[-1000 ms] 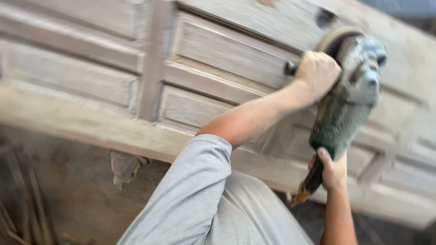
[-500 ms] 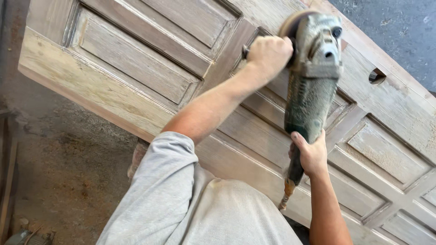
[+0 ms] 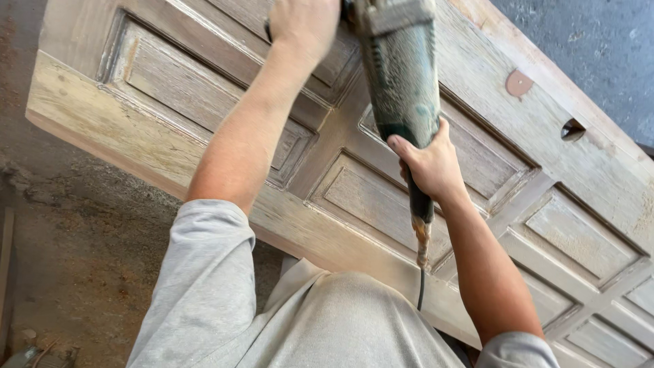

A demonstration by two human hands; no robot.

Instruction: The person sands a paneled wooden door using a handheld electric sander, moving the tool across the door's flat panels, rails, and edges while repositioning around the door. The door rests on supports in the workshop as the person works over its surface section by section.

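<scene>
A dusty green angle grinder [image 3: 402, 82] is held over a panelled wooden door [image 3: 136, 116] lying flat. My left hand [image 3: 303, 24] grips the grinder's side handle near the top edge of the view. My right hand [image 3: 429, 167] is wrapped around the rear of the grinder's body, where the cord [image 3: 421, 272] hangs down. The grinder's disc is out of view above the frame. My grey shirt fills the lower middle.
The door has several recessed panels, a round lock hole [image 3: 572, 129] and a small oval patch [image 3: 519, 83] near its far edge. A dirty concrete floor [image 3: 68, 259] lies at left and a grey floor [image 3: 599, 48] at upper right.
The view has tilted and drawn closer; the grinder and both hands have shifted up in the frame, with the disc end now cut off at the top. Both grips are unchanged.
</scene>
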